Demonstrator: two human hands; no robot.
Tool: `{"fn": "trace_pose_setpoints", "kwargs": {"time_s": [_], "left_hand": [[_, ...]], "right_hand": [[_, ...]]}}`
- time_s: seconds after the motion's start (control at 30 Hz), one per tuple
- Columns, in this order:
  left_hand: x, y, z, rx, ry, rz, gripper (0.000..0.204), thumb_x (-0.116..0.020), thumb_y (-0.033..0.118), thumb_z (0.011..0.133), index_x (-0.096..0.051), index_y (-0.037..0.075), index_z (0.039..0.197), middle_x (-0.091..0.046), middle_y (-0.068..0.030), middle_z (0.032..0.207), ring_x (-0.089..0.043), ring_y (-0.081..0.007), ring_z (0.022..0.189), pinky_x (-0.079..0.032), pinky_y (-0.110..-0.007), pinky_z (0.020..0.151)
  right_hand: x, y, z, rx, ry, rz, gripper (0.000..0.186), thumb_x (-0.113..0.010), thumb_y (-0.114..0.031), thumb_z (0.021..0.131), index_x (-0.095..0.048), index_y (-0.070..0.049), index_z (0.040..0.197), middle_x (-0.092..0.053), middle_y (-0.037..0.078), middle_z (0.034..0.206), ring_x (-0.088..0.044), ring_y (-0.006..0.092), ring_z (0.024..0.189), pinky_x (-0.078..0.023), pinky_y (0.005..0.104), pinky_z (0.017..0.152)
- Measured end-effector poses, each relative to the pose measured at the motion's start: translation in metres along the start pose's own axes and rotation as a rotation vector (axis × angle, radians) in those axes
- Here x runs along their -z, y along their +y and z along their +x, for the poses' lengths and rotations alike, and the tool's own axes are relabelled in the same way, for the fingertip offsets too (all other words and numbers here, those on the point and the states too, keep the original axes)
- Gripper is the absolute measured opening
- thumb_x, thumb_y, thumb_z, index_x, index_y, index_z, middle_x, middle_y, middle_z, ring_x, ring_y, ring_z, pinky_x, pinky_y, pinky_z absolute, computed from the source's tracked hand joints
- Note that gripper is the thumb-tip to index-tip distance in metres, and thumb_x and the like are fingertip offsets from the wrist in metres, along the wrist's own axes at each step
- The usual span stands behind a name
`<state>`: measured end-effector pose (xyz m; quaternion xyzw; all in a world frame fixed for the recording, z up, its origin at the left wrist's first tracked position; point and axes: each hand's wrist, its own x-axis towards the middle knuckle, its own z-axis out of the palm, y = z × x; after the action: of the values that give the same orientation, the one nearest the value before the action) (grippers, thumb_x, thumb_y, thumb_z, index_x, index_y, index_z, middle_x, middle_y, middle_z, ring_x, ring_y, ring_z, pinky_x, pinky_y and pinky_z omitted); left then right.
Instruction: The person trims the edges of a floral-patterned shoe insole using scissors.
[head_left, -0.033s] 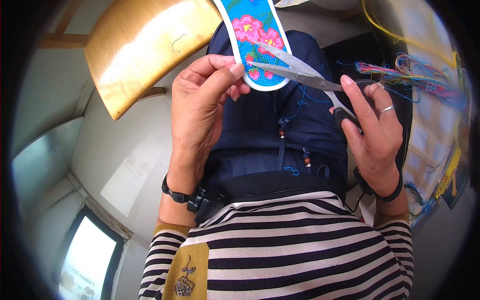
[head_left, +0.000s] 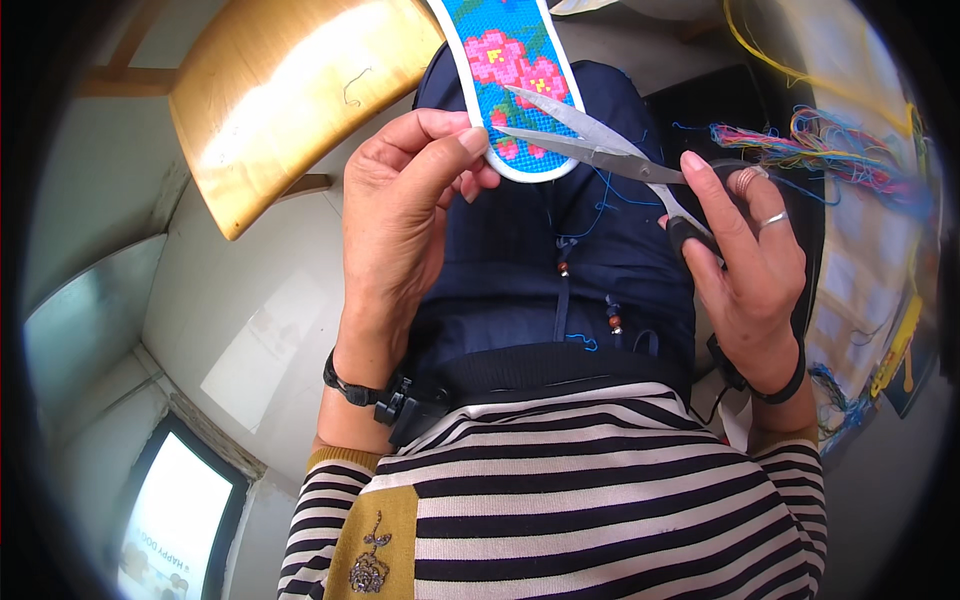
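My left hand (head_left: 405, 185) pinches the left edge of an embroidered insole (head_left: 510, 62) between thumb and fingers. The insole has a white border and a blue stitched ground with pink flowers and green leaves; its far end runs out of view at the top. In my right hand (head_left: 748, 245) is a pair of scissors (head_left: 612, 157) with dark handles, gripped by the loops. The blades stand apart and point left, lying over the rounded near end of the insole. A blue thread (head_left: 604, 195) trails below the insole across my dark trousers.
At the upper left stands a light wooden seat (head_left: 290, 100) with a bit of thread on it. To the right, a bundle of coloured threads (head_left: 800, 140) lies on a pale checked cloth (head_left: 860, 250). A yellow cord (head_left: 770, 65) runs along the upper right.
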<state>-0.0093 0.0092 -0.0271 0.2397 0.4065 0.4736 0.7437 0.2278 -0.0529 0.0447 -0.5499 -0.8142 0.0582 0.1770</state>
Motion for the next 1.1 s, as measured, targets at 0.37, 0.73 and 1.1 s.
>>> {"fn": "trace_pose_setpoints", "kwargs": {"time_s": [0.37,0.73,1.1], "left_hand": [[0.001,0.001,-0.001,-0.012,-0.006,0.027,0.006,-0.065,0.002,0.082,-0.063,0.0,0.087,-0.066,-0.0095,0.079,-0.062,-0.0121,0.063,-0.045,-0.018,0.056],[0.001,0.005,-0.003,0.018,0.008,0.055,0.006,-0.065,0.006,0.083,-0.064,0.0,0.085,-0.065,-0.0068,0.076,-0.06,-0.01,0.061,-0.044,-0.019,0.055],[0.004,0.021,-0.004,0.144,-0.087,0.267,0.007,-0.064,0.006,0.081,-0.065,0.0,0.084,-0.064,-0.0042,0.073,-0.059,-0.0088,0.061,-0.042,-0.018,0.055]], "right_hand": [[-0.001,0.0,-0.002,0.006,-0.004,0.001,0.063,-0.07,0.009,0.056,-0.062,-0.004,0.117,-0.051,0.018,0.1,-0.056,0.0283,0.082,-0.05,0.0313,0.063],[-0.013,-0.003,-0.001,0.188,0.134,-0.299,0.049,-0.068,0.005,0.06,-0.067,-0.002,0.109,-0.053,0.015,0.083,-0.053,0.0231,0.063,-0.045,0.0274,0.049],[-0.006,0.019,-0.003,0.344,0.064,-0.312,0.046,-0.067,0.004,0.066,-0.065,-0.001,0.112,-0.054,0.016,0.079,-0.054,0.0232,0.063,-0.045,0.0267,0.046]]}}
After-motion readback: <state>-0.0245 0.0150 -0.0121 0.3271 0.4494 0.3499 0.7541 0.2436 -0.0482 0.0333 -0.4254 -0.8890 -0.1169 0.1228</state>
